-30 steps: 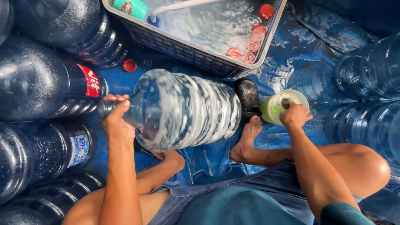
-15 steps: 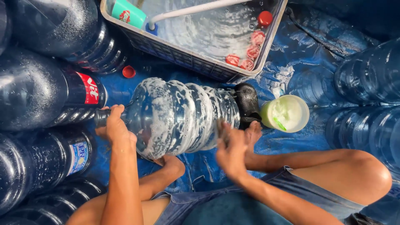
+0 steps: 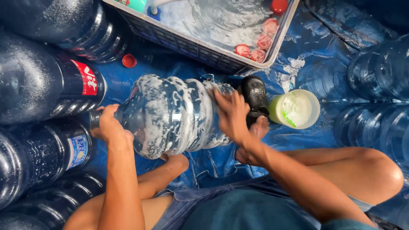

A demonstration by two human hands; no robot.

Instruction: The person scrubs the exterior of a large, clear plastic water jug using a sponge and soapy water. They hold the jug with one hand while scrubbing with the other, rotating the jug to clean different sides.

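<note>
A large clear water jug [image 3: 174,115], streaked with soap foam, lies on its side on a blue tarp [image 3: 298,55], centre frame. Dark jugs [image 3: 38,81] crowd it at nine o'clock. A water-filled crate [image 3: 238,61] sits at twelve, a green cup [image 3: 298,108] at three. The left hand [image 3: 111,127] wraps fingers around the neck; the right hand [image 3: 232,117] presses spread fingers flat on the jug's base end.

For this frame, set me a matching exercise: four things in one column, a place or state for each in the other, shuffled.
1. soapy water jug
2. white cup
3. loose red cap
4. left hand

a. on the blue tarp beside the basket
b. gripping the jug's neck
c. lying on its side, covered in foam
d. upright, right of the black brush

Pairs: 1-c, 2-d, 3-a, 4-b
</note>
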